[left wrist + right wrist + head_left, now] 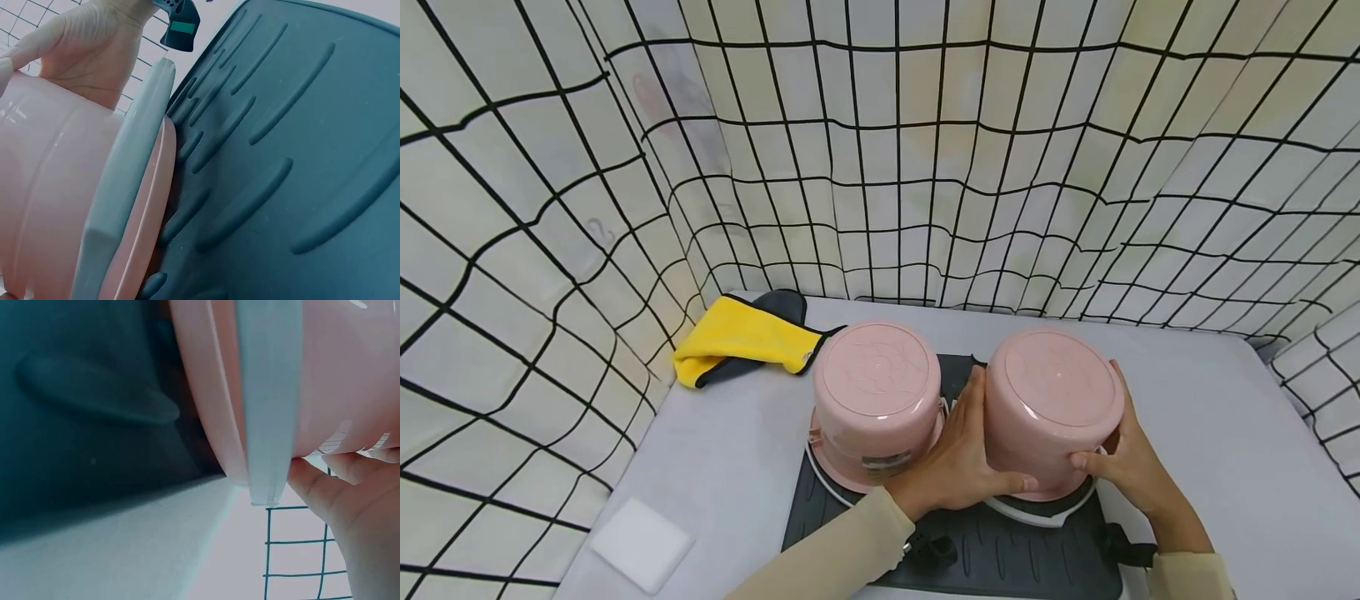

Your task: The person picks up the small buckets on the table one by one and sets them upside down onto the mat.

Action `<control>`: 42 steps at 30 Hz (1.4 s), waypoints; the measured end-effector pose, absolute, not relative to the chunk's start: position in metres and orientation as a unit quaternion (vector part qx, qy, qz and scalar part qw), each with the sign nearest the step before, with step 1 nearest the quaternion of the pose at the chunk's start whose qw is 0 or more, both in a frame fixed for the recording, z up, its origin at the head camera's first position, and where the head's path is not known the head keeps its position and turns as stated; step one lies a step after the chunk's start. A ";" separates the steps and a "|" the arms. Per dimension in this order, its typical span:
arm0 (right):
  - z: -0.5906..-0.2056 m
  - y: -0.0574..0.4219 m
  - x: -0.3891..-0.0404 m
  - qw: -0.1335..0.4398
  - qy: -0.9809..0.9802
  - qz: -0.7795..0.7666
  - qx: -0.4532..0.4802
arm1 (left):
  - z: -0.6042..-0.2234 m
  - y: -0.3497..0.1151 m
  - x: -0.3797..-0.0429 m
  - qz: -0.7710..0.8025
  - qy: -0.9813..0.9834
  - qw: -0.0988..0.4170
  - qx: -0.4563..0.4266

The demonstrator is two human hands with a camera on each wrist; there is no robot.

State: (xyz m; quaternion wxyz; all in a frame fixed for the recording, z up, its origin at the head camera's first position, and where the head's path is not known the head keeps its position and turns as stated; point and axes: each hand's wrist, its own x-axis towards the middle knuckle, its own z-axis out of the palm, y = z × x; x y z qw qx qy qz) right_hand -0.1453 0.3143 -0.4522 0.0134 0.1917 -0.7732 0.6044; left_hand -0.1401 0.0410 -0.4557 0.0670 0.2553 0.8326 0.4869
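Two pink buckets stand upside down on a dark ridged mat (1000,554), the left bucket (877,375) beside the right bucket (1060,392). My left hand (958,458) grips the right bucket's left side, its fingers reaching back along the wall and its thumb across the front. On the opposite side my right hand (1123,467) holds the same bucket, thumb in front and fingers behind. A pale handle (125,162) hangs round the bucket's rim, close over the mat in the left wrist view. In the right wrist view, fingers (319,487) press against the pink wall.
A yellow and dark grey cloth (748,333) lies at the back left. Near the front left is a white square pad (642,546). Black wire grid panels (880,125) with pale sheeting behind them rise along the table's (1225,450) back and sides.
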 end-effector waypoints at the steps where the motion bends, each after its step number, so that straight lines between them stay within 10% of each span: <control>1: -0.452 0.314 -0.145 0.014 -0.773 0.604 0.193 | -0.456 0.041 -0.140 0.491 0.830 0.068 0.255; 42: -0.452 0.317 -0.142 0.035 -0.808 0.558 0.187 | -0.457 0.044 -0.144 0.488 0.837 0.032 0.244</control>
